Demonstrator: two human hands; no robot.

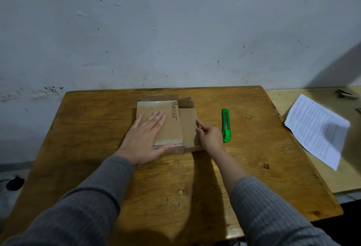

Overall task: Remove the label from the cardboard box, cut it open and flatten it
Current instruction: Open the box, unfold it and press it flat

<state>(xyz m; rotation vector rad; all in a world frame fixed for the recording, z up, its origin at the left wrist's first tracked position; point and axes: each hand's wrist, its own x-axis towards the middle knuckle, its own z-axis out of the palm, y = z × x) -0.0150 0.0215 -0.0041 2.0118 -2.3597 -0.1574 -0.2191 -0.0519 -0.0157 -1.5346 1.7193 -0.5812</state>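
Cardboard box [168, 122] lies mid-table [97, 128], partly opened out, with the left hand [145, 138] pressed flat and spread on its top panel. Right of that, the right hand [210, 135] pinches the box's right flap edge, index finger extended. Beyond lies a green utility knife [226, 125], then a printed sheet [316, 128].

Left hand [145, 138] lies flat, fingers straight; right hand [210, 135] curled, forefinger extended.

box: your brown cardboard box [166, 124] lies flattened on the table, flaps spread, "Mansyur" handwritten on top.
cutter: your green utility knife [225, 125] lies just right of it.
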